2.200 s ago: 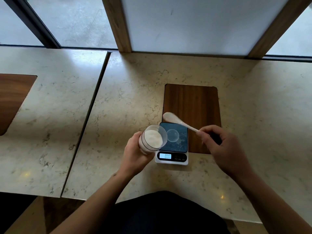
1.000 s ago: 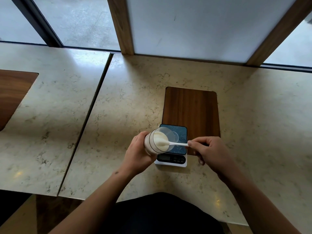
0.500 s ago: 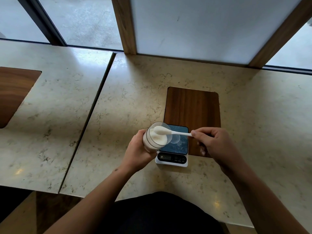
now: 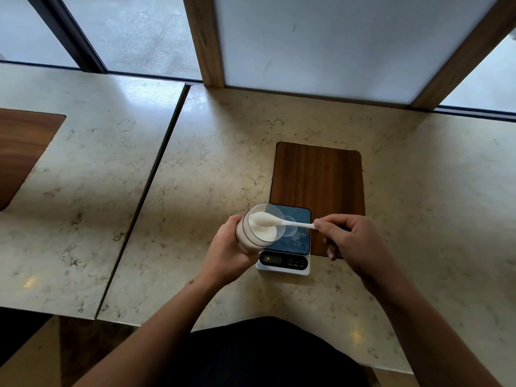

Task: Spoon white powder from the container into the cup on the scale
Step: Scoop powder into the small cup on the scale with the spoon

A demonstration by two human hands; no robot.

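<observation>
Worktop (image 4: 391,135): pale cream marble-look slab with grey-brown veining, glossy, catching small spots of light near the front edge. A dark seam (image 4: 145,196) runs diagonally from the back wall toward the front, dividing it from a second slab of the same stone on the left.

Wooden inlay (image 4: 318,177): dark walnut-toned rectangle with rounded far corners, set flush in the slab. A second inlay (image 4: 19,152) of the same wood sits at the left border of the view.

Back wall: frosted white panel (image 4: 321,43) framed by two wooden posts, glazing either side showing grey ground outside; a dark metal frame bar crosses the upper left.

Scale (image 4: 284,255): white body, dark glass platform, display strip toward the person; its far half lies over the near left corner of the inlay.

Cup (image 4: 290,226): small, clear, standing on the platform, largely behind the spoon.

Container (image 4: 258,227): clear tumbler of white powder, tilted with its mouth toward the scale, lifted off the worktop just left of the platform. Left hand (image 4: 229,252): fingers wrapped round its base.

Spoon (image 4: 268,220): white plastic, bowl heaped with powder at the container's mouth. Right hand (image 4: 354,241): thumb and forefinger pinching the handle end, the other fingers curled under
</observation>
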